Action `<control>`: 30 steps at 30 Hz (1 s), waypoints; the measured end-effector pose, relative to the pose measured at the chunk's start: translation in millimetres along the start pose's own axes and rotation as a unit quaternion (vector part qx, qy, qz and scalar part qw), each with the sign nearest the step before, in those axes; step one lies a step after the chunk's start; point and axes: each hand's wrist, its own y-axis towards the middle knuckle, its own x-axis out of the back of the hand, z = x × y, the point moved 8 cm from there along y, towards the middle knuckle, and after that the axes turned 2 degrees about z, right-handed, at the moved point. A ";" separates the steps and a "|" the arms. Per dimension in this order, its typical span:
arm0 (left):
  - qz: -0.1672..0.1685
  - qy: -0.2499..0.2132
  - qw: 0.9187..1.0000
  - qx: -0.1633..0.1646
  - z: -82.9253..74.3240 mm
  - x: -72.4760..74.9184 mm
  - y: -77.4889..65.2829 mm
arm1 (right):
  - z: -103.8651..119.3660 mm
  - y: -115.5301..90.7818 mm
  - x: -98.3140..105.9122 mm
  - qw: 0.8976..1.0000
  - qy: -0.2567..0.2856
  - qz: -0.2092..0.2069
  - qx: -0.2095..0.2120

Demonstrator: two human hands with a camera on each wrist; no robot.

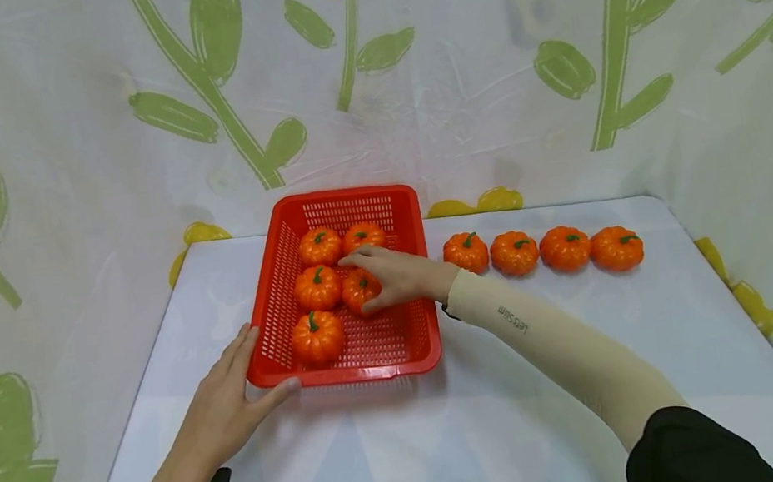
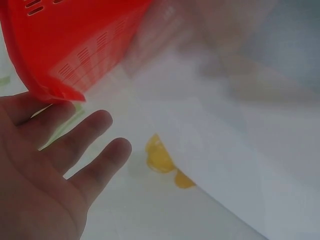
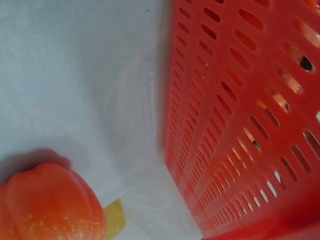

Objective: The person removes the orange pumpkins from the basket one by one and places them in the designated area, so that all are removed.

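A red plastic basket [image 1: 377, 371] with slotted walls stands on the table and contains several small orange pumpkins. My right hand [image 1: 395, 273] reaches over its right wall. Thumb and fingers curl round one pumpkin [image 1: 358, 289] in the middle of the basket; part of that pumpkin is hidden by the hand. At the basket's front left corner is my left hand [image 1: 228, 392], its fingers extended along the outer left side and the thumb by the front rim. In the left wrist view, fingertips [image 2: 62, 111] touch the red rim.
Right of the basket, several more pumpkins [image 1: 565, 249] sit in a row near the table's back edge. One pumpkin [image 3: 50, 205] shows outside the basket wall [image 3: 235, 115] in the right wrist view. A flower-printed curtain [image 1: 454, 95] hangs behind the white table [image 1: 524, 438].
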 end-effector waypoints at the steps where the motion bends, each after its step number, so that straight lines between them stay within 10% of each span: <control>1: -0.001 0.000 1.000 -0.001 -0.4 0.1 0.1 | -0.4 0.9 -1.8 1.000 -0.012 0.006 -0.004; 15: 0.001 0.011 1.000 0.010 -0.2 -0.9 -0.4 | 4.0 2.4 -10.4 0.995 -0.094 0.014 0.008; 30: -0.003 0.006 1.000 0.000 -0.8 -0.9 -0.1 | 7.1 -6.1 1.7 0.998 -0.046 -0.030 0.023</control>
